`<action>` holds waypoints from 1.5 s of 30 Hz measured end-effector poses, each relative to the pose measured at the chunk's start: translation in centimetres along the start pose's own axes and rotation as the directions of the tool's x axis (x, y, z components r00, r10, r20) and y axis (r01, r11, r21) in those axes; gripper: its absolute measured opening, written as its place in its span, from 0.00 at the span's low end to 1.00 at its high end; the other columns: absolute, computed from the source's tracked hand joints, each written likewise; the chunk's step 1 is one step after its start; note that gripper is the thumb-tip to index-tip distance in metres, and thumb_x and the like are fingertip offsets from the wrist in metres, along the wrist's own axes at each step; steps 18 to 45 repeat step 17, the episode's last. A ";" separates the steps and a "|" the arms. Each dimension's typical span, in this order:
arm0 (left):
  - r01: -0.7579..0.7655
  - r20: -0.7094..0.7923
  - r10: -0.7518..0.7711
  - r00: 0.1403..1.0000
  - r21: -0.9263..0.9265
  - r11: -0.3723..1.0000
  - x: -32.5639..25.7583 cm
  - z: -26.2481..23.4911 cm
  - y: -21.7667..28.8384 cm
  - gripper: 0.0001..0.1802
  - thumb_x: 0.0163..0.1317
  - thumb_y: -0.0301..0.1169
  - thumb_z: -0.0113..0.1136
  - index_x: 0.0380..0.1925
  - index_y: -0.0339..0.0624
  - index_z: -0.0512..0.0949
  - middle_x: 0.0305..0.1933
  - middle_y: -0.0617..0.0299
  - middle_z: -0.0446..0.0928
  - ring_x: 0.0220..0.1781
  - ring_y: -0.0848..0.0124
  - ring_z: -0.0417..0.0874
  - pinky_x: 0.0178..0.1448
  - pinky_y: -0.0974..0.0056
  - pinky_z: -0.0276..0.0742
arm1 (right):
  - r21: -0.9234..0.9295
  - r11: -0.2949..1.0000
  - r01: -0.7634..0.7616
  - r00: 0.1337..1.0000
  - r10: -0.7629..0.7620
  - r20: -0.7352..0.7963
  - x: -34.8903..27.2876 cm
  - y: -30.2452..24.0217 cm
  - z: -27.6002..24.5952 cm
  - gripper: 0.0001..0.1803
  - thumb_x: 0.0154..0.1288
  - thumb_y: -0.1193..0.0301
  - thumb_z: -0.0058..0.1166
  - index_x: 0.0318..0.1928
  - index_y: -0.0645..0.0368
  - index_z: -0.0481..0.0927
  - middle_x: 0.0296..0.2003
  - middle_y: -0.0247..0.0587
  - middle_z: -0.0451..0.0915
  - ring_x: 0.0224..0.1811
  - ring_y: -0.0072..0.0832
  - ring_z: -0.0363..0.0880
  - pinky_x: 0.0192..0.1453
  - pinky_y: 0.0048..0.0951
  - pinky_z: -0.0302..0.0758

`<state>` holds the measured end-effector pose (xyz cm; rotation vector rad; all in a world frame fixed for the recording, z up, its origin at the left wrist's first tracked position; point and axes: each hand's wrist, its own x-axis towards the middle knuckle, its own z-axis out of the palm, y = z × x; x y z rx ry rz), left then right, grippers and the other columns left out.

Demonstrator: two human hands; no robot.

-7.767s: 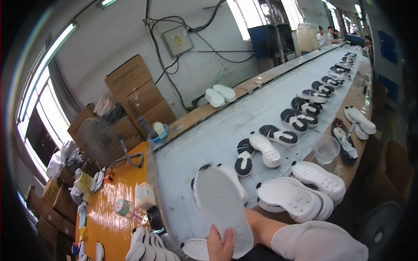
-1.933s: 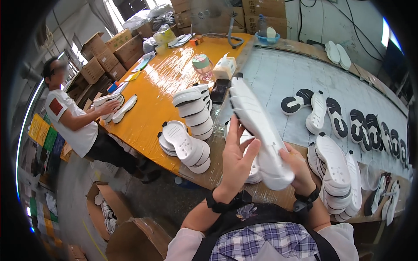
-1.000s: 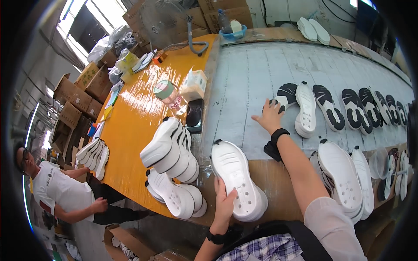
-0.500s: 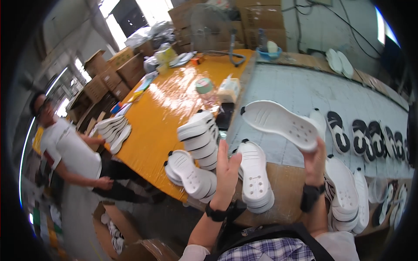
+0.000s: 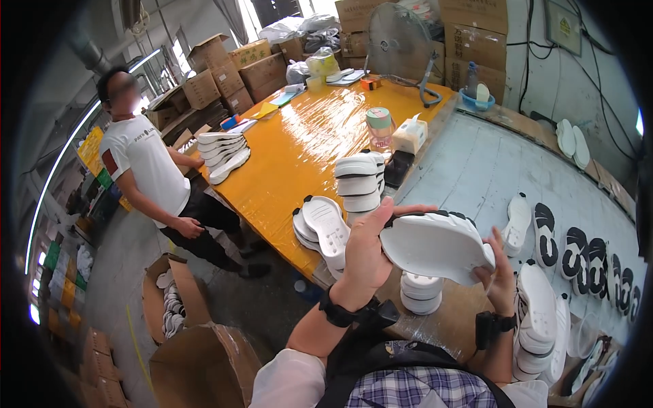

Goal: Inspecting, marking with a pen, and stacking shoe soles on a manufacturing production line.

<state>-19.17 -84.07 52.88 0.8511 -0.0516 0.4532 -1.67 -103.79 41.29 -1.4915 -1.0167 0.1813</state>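
Observation:
A white shoe sole (image 5: 439, 248) with a dark-trimmed edge is held up between both my hands, tilted on its side. My left hand (image 5: 367, 262) grips its left end, fingers reaching behind its upper edge. At the opposite end, my right hand (image 5: 502, 275) has its fingers closed around the tip. Below it, partly hidden, stands a stack of white soles (image 5: 420, 299). To the left are two more piles, a nearer group of soles (image 5: 328, 228) and a taller stack (image 5: 357, 180). Beside my right forearm, further white soles (image 5: 536, 309) are stacked.
An orange-covered table (image 5: 286, 163) holds a cup (image 5: 379, 126), a tissue pack (image 5: 410, 136) and a far sole stack (image 5: 224, 153). Black-and-white soles (image 5: 575, 255) line the grey surface (image 5: 476, 170). A person (image 5: 153, 170) stands left, near open cardboard boxes (image 5: 204, 360).
My left hand has moved onto the sole, which was in my right hand alone. The sole has come lower and nearer and turned over. The view has shifted left.

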 end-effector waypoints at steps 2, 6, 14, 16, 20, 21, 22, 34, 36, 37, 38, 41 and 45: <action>-0.127 -0.027 0.132 0.991 0.155 0.980 0.1 1.2 -0.1 0.26 0.67 0.44 0.40 0.52 0.29 0.67 0.48 0.51 0.74 0.47 0.69 0.76 0.52 0.65 0.71 | 0.159 0.985 -0.069 0.992 0.051 0.113 0.1 -0.7 -0.4 0.28 0.52 0.75 0.57 0.55 0.64 0.68 0.56 0.46 0.69 0.59 0.32 0.66 0.61 0.30 0.62; -0.227 0.045 0.223 0.974 0.120 0.966 1.6 1.4 -1.4 0.30 0.68 0.36 0.42 0.64 0.32 0.47 0.61 0.56 0.61 0.59 0.74 0.66 0.60 0.69 0.63 | 0.582 0.616 -0.531 0.846 0.419 0.329 -0.7 -2.6 -0.1 0.23 0.59 0.67 0.53 0.52 0.70 0.70 0.44 0.41 0.76 0.43 0.20 0.74 0.48 0.20 0.70; -0.181 -0.276 0.246 0.929 0.242 0.953 -0.1 1.6 -8.5 0.23 0.66 0.30 0.44 0.58 0.33 0.54 0.56 0.55 0.63 0.54 0.72 0.69 0.58 0.66 0.66 | 0.192 0.981 0.025 1.000 -0.028 0.013 -0.7 -6.9 3.2 0.36 0.54 0.61 0.61 0.59 0.65 0.62 0.47 0.40 0.74 0.46 0.22 0.74 0.50 0.21 0.70; -0.042 -0.278 0.071 0.958 0.108 0.993 -0.6 0.1 -8.4 0.26 0.65 0.36 0.47 0.59 0.41 0.53 0.56 0.53 0.64 0.54 0.67 0.71 0.56 0.62 0.70 | 0.241 0.953 -0.181 0.972 0.136 0.194 -1.4 -8.5 2.2 0.46 0.47 0.59 0.66 0.63 0.62 0.58 0.52 0.44 0.71 0.51 0.26 0.72 0.56 0.24 0.67; 0.061 -0.231 -0.045 0.972 0.062 0.996 -0.5 -1.1 -7.7 0.27 0.65 0.39 0.48 0.60 0.45 0.53 0.56 0.53 0.64 0.54 0.64 0.71 0.57 0.60 0.70 | 0.235 0.939 -0.252 0.943 0.183 0.279 -1.3 -9.1 1.8 0.48 0.47 0.57 0.67 0.64 0.62 0.56 0.54 0.46 0.70 0.53 0.27 0.70 0.57 0.27 0.66; 0.061 -0.231 -0.045 0.972 0.062 0.996 -0.5 -1.1 -7.7 0.27 0.65 0.39 0.48 0.60 0.45 0.53 0.56 0.53 0.64 0.54 0.64 0.71 0.57 0.60 0.70 | 0.235 0.939 -0.252 0.943 0.183 0.279 -1.3 -9.1 1.8 0.48 0.47 0.57 0.67 0.64 0.62 0.56 0.54 0.46 0.70 0.53 0.27 0.70 0.57 0.27 0.66; 0.061 -0.231 -0.045 0.972 0.062 0.996 -0.5 -1.1 -7.7 0.27 0.65 0.39 0.48 0.60 0.45 0.53 0.56 0.53 0.64 0.54 0.64 0.71 0.57 0.60 0.70 | 0.235 0.939 -0.252 0.943 0.183 0.279 -1.3 -9.1 1.8 0.48 0.47 0.57 0.67 0.64 0.62 0.56 0.54 0.46 0.70 0.53 0.27 0.70 0.57 0.27 0.66; 0.061 -0.231 -0.045 0.972 0.062 0.996 -0.5 -1.1 -7.7 0.27 0.65 0.39 0.48 0.60 0.45 0.53 0.56 0.53 0.64 0.54 0.64 0.71 0.57 0.60 0.70 | 0.235 0.939 -0.252 0.943 0.183 0.279 -1.3 -9.1 1.8 0.48 0.47 0.57 0.67 0.64 0.62 0.56 0.54 0.46 0.70 0.53 0.27 0.70 0.57 0.27 0.66; 0.061 -0.231 -0.045 0.972 0.062 0.996 -0.5 -1.1 -7.7 0.27 0.65 0.39 0.48 0.60 0.45 0.53 0.56 0.53 0.64 0.54 0.64 0.71 0.57 0.60 0.70 | 0.235 0.939 -0.252 0.943 0.183 0.279 -1.3 -9.1 1.8 0.48 0.47 0.57 0.67 0.64 0.62 0.56 0.54 0.46 0.70 0.53 0.27 0.70 0.57 0.27 0.66; 0.061 -0.231 -0.045 0.972 0.062 0.996 -0.5 -1.1 -7.7 0.27 0.65 0.39 0.48 0.60 0.45 0.53 0.56 0.53 0.64 0.54 0.64 0.71 0.57 0.60 0.70 | 0.235 0.939 -0.252 0.943 0.183 0.279 -1.3 -9.1 1.8 0.48 0.47 0.57 0.67 0.64 0.62 0.56 0.54 0.46 0.70 0.53 0.27 0.70 0.57 0.27 0.66; 0.061 -0.231 -0.045 0.972 0.062 0.996 -0.5 -1.1 -7.7 0.27 0.65 0.39 0.48 0.60 0.45 0.53 0.56 0.53 0.64 0.54 0.64 0.71 0.57 0.60 0.70 | 0.235 0.939 -0.252 0.943 0.183 0.279 -1.3 -9.1 1.8 0.48 0.47 0.57 0.67 0.64 0.62 0.56 0.54 0.46 0.70 0.53 0.27 0.70 0.57 0.27 0.66; 0.061 -0.231 -0.045 0.972 0.062 0.996 -0.5 -1.1 -7.7 0.27 0.65 0.39 0.48 0.60 0.45 0.53 0.56 0.53 0.64 0.54 0.64 0.71 0.57 0.60 0.70 | 0.235 0.939 -0.252 0.943 0.183 0.279 -1.3 -9.1 1.8 0.48 0.47 0.57 0.67 0.64 0.62 0.56 0.54 0.46 0.70 0.53 0.27 0.70 0.57 0.27 0.66; 0.061 -0.231 -0.045 0.972 0.062 0.996 -0.5 -1.1 -7.7 0.27 0.65 0.39 0.48 0.60 0.45 0.53 0.56 0.53 0.64 0.54 0.64 0.71 0.57 0.60 0.70 | 0.235 0.939 -0.252 0.943 0.183 0.279 -1.3 -9.1 1.8 0.48 0.47 0.57 0.67 0.64 0.62 0.56 0.54 0.46 0.70 0.53 0.27 0.70 0.57 0.27 0.66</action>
